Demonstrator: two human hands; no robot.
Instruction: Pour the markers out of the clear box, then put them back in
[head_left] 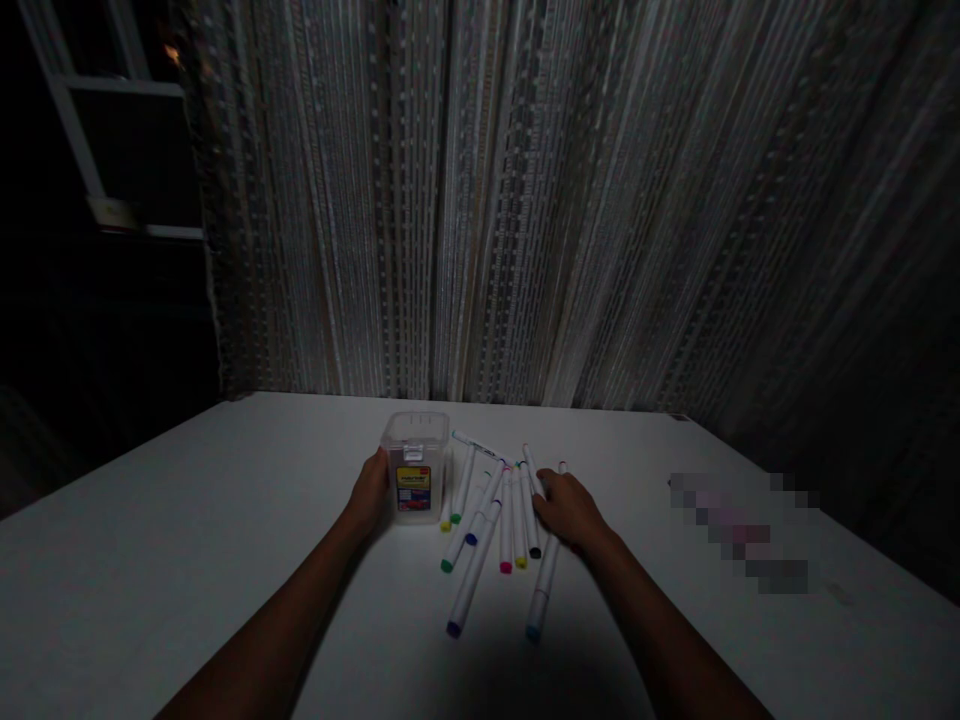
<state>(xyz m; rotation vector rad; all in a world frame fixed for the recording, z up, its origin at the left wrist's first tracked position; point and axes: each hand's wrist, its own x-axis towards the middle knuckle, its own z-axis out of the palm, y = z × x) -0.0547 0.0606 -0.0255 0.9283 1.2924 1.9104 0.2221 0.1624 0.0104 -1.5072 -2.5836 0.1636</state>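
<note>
Head view: markers (476,568) beside a clear plastic box (416,440), string curtain (480,200) behind.

Pretty dark shot, so a fair bit is hard to make out. The label (413,489) on the clear box (415,435) is too small to read, and the left hand (369,492) covers part of the box's side. The right hand (570,508) sits over the markers and hides the top of the blue-tipped marker (545,582). The yellow-tipped marker (447,508) is partly tucked behind the box. There's a pixelated blur (739,535) on the right of the table (187,560), so can't tell what that is. The left arm (277,610) and right arm (667,630) both run off the bottom edge, and the window (75,130) mostly fades into black.
</note>
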